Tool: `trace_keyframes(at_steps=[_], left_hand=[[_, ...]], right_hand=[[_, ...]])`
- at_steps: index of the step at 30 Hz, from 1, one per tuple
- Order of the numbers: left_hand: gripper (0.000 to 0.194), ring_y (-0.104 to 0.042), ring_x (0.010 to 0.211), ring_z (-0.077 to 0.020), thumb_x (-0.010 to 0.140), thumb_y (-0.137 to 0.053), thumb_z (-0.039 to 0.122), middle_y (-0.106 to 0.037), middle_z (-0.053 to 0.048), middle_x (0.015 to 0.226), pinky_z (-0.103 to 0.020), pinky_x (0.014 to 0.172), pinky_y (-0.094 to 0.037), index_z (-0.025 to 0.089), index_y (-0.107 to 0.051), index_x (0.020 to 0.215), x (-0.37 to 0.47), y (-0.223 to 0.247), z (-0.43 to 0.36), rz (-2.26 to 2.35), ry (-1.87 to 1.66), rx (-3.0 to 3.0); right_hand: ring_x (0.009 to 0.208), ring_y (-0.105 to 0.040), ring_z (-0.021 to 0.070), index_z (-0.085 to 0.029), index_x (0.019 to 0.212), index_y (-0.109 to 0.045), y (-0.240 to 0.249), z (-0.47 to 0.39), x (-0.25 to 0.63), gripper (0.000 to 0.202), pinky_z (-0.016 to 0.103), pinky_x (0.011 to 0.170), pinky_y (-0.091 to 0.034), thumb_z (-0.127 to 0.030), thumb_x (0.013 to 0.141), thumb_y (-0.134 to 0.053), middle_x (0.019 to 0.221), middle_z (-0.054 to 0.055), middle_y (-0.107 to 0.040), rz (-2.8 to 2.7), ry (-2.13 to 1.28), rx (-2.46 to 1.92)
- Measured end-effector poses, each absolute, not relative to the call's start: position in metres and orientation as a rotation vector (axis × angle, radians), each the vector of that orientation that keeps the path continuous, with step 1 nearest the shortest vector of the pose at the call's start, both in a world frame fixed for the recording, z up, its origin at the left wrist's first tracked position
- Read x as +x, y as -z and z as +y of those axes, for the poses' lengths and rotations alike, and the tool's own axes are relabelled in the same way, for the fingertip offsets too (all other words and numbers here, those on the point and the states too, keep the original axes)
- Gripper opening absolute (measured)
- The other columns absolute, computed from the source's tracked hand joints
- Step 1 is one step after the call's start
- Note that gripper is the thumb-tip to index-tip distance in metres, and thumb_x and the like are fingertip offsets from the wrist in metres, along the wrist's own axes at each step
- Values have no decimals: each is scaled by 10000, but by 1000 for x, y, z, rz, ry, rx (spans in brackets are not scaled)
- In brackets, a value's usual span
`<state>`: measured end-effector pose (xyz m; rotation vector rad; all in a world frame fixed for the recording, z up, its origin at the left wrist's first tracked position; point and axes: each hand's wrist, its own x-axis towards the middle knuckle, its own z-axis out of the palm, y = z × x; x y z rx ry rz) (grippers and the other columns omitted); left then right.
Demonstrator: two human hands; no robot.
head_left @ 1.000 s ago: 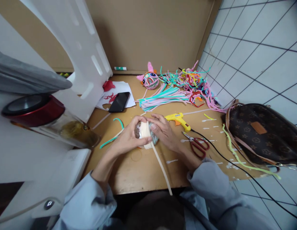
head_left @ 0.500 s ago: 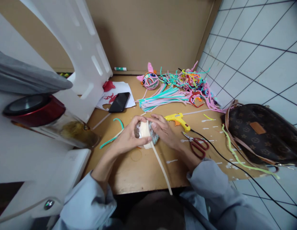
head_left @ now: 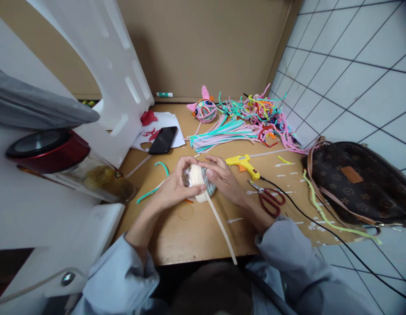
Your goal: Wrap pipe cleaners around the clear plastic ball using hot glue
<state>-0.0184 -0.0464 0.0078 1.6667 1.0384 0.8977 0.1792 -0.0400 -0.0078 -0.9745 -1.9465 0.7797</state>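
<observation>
Between my hands is a small round ball point(head_left: 196, 178), clear on its left side and teal and grey on its right, with a cream band round its middle. My left hand point(head_left: 178, 181) is wrapped round the ball's left side, thumb across the front. My right hand point(head_left: 224, 178) grips the right side, thumb on top. From the band a long cream strip point(head_left: 220, 224) hangs toward the table's front edge. A yellow glue gun point(head_left: 244, 165) lies right of my right hand, with red-handled scissors point(head_left: 270, 199) below it.
Pipe cleaners point(head_left: 225, 133) lie at the back, beside a pink-eared ball figure point(head_left: 206, 110). A black phone point(head_left: 162, 140) rests on paper at the back left. A brown bag point(head_left: 363, 181) stands right, near the glue gun's cable point(head_left: 301, 212). A red-lidded jar point(head_left: 71, 162) is at left.
The ball has turned and shifted slightly left in my hands, and the lower end of the cream strip has moved a little. Both hands keep their hold.
</observation>
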Motion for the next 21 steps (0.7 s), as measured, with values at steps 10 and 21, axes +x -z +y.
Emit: trace_keyframes(at_steps=[10, 21], left_hand=[[540, -494, 758, -122, 749, -754, 410, -528, 5, 970, -210, 647, -448, 226, -465, 1166, -17, -12, -44, 1060, -878, 1681], [482, -487, 709, -122, 743, -732, 412, -543, 16, 896, -209, 615, -428, 229, -499, 1124, -18, -11, -43, 1082, -867, 1682]], right_hand=[[1410, -429, 244, -253, 1294, -671, 5, -47, 177, 626, 478, 1201, -340, -683, 975, -345, 1407, 121, -508, -1945, -761, -963], [1427, -411, 242, -292, 1262, -686, 0, -55, 180, 560, 503, 1200, -344, -654, 987, -359, 1419, 95, -506, -1944, -790, -944]])
